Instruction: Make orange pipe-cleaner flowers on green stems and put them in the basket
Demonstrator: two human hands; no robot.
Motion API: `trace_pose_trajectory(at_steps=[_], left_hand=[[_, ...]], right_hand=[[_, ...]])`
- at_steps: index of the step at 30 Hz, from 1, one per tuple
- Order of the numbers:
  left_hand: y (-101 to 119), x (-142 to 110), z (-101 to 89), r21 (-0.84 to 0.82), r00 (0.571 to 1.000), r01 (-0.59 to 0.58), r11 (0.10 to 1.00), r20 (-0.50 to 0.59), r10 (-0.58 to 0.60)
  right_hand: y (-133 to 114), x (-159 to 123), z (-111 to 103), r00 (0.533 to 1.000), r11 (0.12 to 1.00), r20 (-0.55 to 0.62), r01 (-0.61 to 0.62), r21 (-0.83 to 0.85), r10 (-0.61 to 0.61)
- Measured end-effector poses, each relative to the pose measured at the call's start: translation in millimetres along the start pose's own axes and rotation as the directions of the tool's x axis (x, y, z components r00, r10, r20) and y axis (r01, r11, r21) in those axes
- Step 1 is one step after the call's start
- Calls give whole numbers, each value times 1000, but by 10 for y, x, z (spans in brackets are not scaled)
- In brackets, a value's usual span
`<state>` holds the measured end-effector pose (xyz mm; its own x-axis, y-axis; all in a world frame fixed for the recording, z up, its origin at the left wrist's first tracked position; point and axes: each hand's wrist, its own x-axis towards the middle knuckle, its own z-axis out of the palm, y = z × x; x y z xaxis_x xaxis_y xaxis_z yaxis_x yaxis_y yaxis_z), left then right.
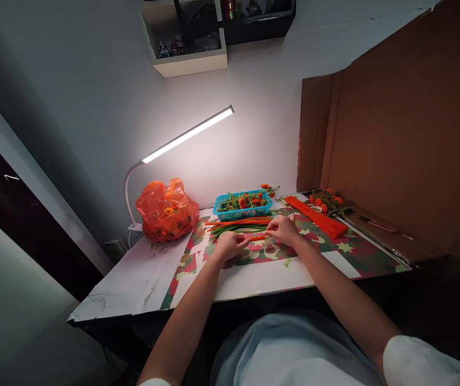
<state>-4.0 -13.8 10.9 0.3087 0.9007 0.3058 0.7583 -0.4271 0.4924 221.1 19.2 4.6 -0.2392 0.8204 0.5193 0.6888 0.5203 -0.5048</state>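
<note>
Between my two hands stretches an orange pipe cleaner [258, 238], its middle looking coiled or folded into small bends. My left hand [230, 245] pinches its left end with thumb and fingers. At its right end, my right hand [284, 230] also has its fingertips closed on it. Just behind the hands lies a row of green and orange pipe cleaners [240, 224], partly covered by the fingers. A larger bundle of orange pipe cleaners [320, 219] rests to the right of my right hand.
Behind the hands stands a blue basket [236, 216] with orange pipe-cleaner flowers. An orange plastic bag [165, 212] sits at left beside a lit desk lamp [190, 134]. More orange flowers [326, 200] and tweezers [378, 224] lie near the cardboard wall [394, 134] at right.
</note>
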Motion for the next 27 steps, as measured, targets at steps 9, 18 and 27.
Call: trace_pose_trajectory(at_steps=[9, 18, 27], left_hand=[[33, 48, 85, -98, 979, 193, 976, -40, -197], [-8, 73, 92, -455, 955, 286, 843, 64, -289], [11, 50, 24, -560, 995, 96, 823, 62, -74]], right_hand=[[-63, -46, 84, 981, 992, -149, 126, -21, -128], [-61, 17, 144, 994, 799, -86, -5, 601, 70], [-64, 59, -7, 964, 577, 261, -240, 781, 48]])
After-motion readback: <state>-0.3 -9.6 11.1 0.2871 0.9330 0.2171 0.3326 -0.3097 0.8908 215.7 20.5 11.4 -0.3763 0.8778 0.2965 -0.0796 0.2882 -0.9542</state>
